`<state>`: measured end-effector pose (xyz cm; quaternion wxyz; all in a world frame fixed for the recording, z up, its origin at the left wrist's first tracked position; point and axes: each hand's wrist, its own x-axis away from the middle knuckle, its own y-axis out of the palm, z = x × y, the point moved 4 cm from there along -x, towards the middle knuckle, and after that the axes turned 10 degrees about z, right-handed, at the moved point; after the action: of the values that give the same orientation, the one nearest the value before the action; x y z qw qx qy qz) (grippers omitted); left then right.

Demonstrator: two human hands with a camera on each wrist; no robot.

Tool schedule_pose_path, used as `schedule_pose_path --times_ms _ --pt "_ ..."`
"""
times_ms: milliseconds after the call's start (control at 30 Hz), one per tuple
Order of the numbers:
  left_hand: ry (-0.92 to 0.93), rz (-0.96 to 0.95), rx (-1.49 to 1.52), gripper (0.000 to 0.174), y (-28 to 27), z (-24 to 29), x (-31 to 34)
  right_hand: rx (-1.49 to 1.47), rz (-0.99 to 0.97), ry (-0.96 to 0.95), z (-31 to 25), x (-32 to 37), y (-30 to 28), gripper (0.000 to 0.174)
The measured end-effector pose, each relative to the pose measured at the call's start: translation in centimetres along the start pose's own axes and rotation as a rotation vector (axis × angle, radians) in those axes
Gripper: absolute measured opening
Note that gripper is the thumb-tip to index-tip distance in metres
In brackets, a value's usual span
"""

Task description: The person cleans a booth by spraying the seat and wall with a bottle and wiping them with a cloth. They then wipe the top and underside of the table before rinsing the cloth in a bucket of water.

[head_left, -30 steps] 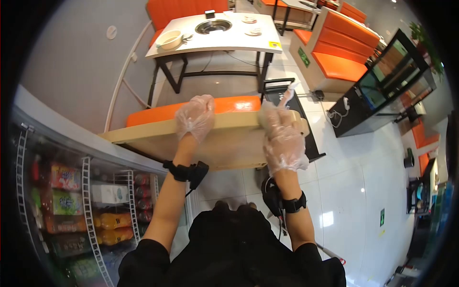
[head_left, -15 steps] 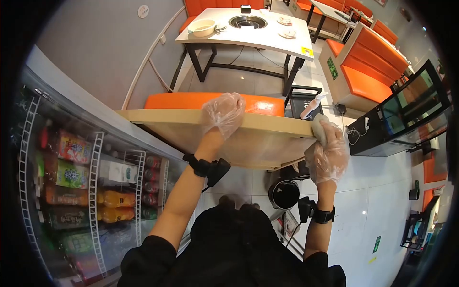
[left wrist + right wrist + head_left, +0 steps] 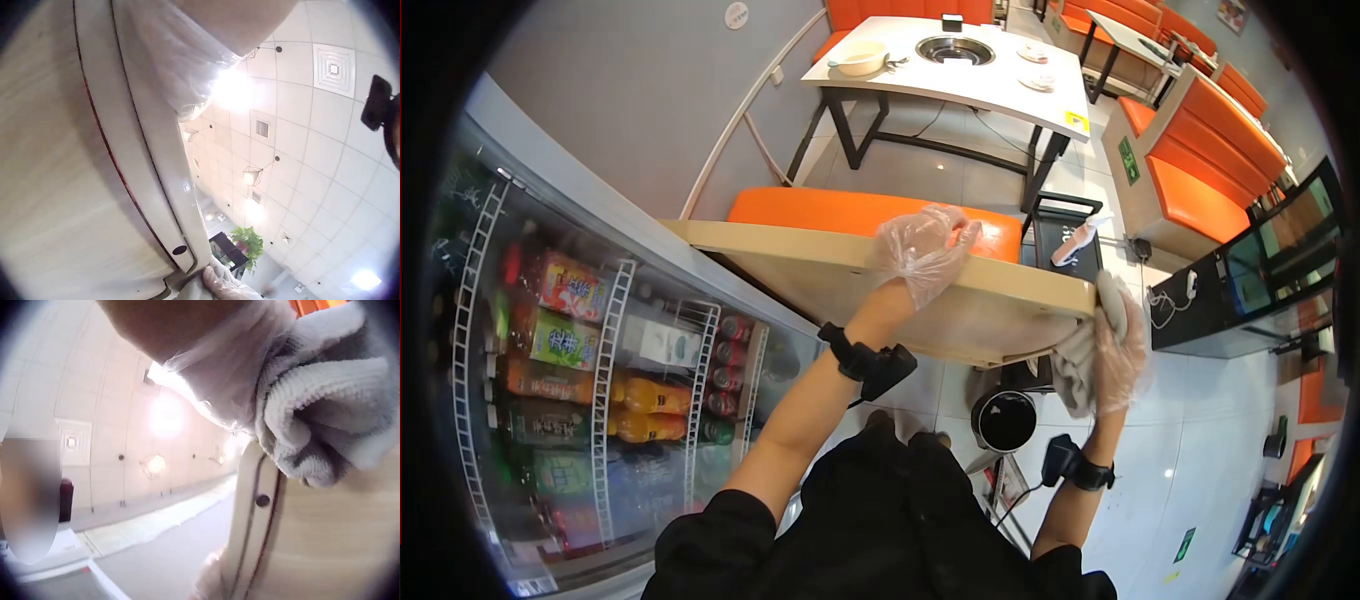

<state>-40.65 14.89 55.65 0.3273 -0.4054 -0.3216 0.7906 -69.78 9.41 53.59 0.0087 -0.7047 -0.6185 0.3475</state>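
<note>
Both hands wear clear plastic gloves. My left hand (image 3: 920,255) grips the top edge of a pale wooden bench back (image 3: 820,290), its fingers bent over the rim. At the right end of that board, my right hand (image 3: 1122,355) holds a grey cloth (image 3: 1075,370) against the side edge. Ribbed, bunched folds of the cloth (image 3: 325,412) hang over the panel in the right wrist view. The left wrist view shows the board's trim and a dark round spot near the corner, with my right hand (image 3: 225,284) beyond it.
An orange seat (image 3: 800,208) lies behind the board. To the left stands a glass-doored fridge (image 3: 625,350) full of drinks. A black bin (image 3: 1005,420) sits on the floor below, and a white table (image 3: 1010,95) with an inset round pot is ahead. A black cart (image 3: 1065,235) stands right.
My left hand has slid right along the top edge. My right hand has gone with the cloth from the top edge round to the right end and lower. The view has swung left.
</note>
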Motion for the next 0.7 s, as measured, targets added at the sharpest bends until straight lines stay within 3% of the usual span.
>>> schedule_pose_path --times_ms 33,167,300,400,433,533,667,700 --pt "-0.012 0.010 -0.010 0.032 -0.2 0.2 0.0 0.000 -0.086 0.111 1.2 0.1 -0.3 0.041" --pt "-0.044 0.018 -0.022 0.030 0.2 0.2 0.0 0.171 -0.056 0.024 0.8 2.3 -0.2 0.044" --pt "-0.058 0.040 -0.040 0.026 0.6 0.1 -0.1 -0.037 -0.049 0.084 1.0 0.0 0.3 0.043" --pt "-0.069 0.046 -0.006 0.025 -0.2 0.7 0.0 -0.244 -0.138 0.287 -0.1 -1.2 0.2 0.041" --pt "-0.075 0.047 -0.011 0.025 -0.3 0.7 0.0 -0.086 -0.155 0.158 0.9 -1.2 0.1 0.042" --pt "-0.040 0.092 0.025 0.024 -0.3 0.7 0.2 0.009 -0.176 0.134 2.1 0.9 -1.3 0.042" --pt "0.074 0.125 0.028 0.023 -0.1 0.8 0.4 -0.171 -0.138 0.292 2.4 1.6 -1.4 0.043" --pt "0.108 0.116 0.025 0.027 -0.1 1.0 0.4 -0.107 -0.167 0.216 2.5 0.3 -1.1 0.044"
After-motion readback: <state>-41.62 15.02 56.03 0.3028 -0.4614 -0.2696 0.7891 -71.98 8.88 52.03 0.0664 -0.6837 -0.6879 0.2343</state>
